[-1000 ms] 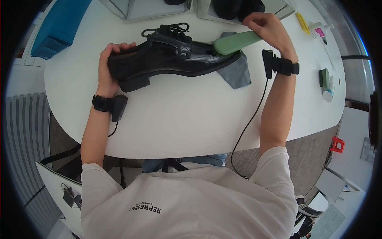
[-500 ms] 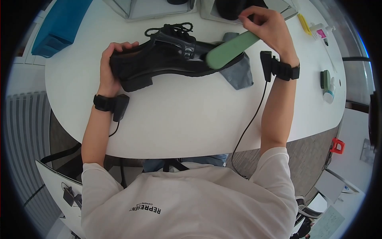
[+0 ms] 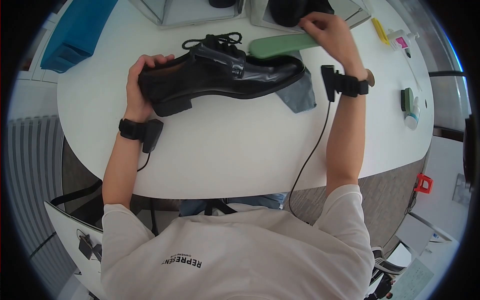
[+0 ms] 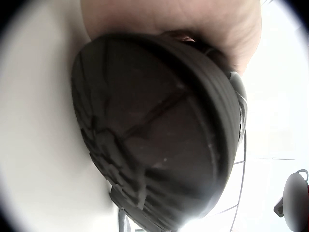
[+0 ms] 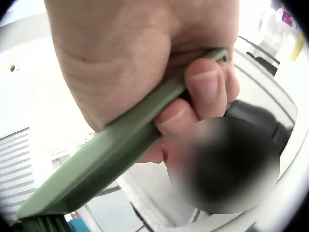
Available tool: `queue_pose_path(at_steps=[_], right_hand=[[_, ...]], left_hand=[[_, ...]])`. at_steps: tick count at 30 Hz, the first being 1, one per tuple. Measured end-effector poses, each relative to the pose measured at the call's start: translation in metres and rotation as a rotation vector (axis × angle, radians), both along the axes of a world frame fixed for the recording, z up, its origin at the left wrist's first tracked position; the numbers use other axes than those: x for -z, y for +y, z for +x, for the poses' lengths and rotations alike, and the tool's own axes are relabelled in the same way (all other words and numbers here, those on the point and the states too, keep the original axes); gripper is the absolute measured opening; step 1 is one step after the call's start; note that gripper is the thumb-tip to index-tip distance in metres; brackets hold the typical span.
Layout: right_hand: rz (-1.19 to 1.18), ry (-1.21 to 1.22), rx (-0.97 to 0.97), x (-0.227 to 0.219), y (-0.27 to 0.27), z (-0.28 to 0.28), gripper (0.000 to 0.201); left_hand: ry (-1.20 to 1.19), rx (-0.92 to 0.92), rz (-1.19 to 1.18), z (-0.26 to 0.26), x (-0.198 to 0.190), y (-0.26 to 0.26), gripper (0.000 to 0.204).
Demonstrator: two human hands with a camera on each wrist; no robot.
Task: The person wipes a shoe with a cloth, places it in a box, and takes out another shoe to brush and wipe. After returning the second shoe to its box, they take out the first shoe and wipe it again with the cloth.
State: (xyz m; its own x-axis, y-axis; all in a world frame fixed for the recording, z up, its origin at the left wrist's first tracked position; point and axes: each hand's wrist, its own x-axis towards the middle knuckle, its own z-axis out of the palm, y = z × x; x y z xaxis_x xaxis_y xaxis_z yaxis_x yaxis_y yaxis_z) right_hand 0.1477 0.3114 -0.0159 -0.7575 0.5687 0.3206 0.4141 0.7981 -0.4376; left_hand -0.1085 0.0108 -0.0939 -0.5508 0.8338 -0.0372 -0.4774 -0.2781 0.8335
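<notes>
My left hand (image 3: 136, 87) grips the heel end of a black leather lace-up shoe (image 3: 220, 75). The shoe's side faces up, its toe points right and its sole faces my body. Close up in the left wrist view, the dark shoe (image 4: 159, 121) fills the middle, under the palm. A green shoe brush (image 3: 280, 46) is in my right hand (image 3: 332, 37), fingers curled round its handle. The brush head lies along the far side of the shoe, between laces and toe. In the right wrist view, dark green bristles (image 5: 43, 223) show at the lower left.
Partly under the toe lies a grey cloth (image 3: 300, 99). Two open boxes stand at the back, the right box (image 3: 257, 20) holding black items. A blue case (image 3: 75, 40) is at far left. On the right are another green brush (image 3: 409, 100), a small bottle (image 3: 412, 119) and a pump bottle (image 3: 400, 41).
The brush has swept from the toe, across the shoe's upper, to its far side beside the laces. My left hand and the shoe have hardly moved.
</notes>
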Motion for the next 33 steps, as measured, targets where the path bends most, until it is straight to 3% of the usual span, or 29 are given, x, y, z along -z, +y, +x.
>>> queue_pose_path(at_steps=[6, 10, 14, 19, 23, 26, 28, 33], right_hand=[[-0.104, -0.137, -0.069, -0.002, 0.006, 0.008, 0.027], [-0.173, -0.345, 0.13, -0.019, 0.015, 0.026, 0.024], [-0.152, -0.332, -0.023, -0.022, -0.003, 0.018, 0.025], [-0.123, -0.276, -0.018, 0.0, 0.017, 0.021, 0.026], [-0.194, -0.35, 0.106, -0.002, 0.027, 0.024, 0.028], [-0.178, -0.259, 0.017, -0.008, 0.011, 0.018, 0.027], [-0.147, -0.332, -0.039, -0.017, -0.002, 0.011, 0.026], [-0.202, -0.344, -0.048, -0.003, 0.032, 0.035, 0.027]], left_hand=[[0.097, 0.035, 0.043, 0.001, 0.001, -0.002, 0.029], [0.164, 0.057, 0.029, -0.003, 0.005, -0.003, 0.029], [0.161, 0.063, 0.033, -0.002, 0.006, -0.003, 0.03], [0.151, 0.043, 0.03, 0.001, 0.004, -0.003, 0.029], [0.198, 0.064, 0.043, -0.002, 0.004, -0.004, 0.029], [0.175, 0.068, 0.047, 0.0, 0.003, -0.003, 0.029], [0.164, 0.067, 0.047, -0.002, 0.001, -0.001, 0.029], [0.221, 0.06, 0.026, -0.003, 0.003, -0.003, 0.03]])
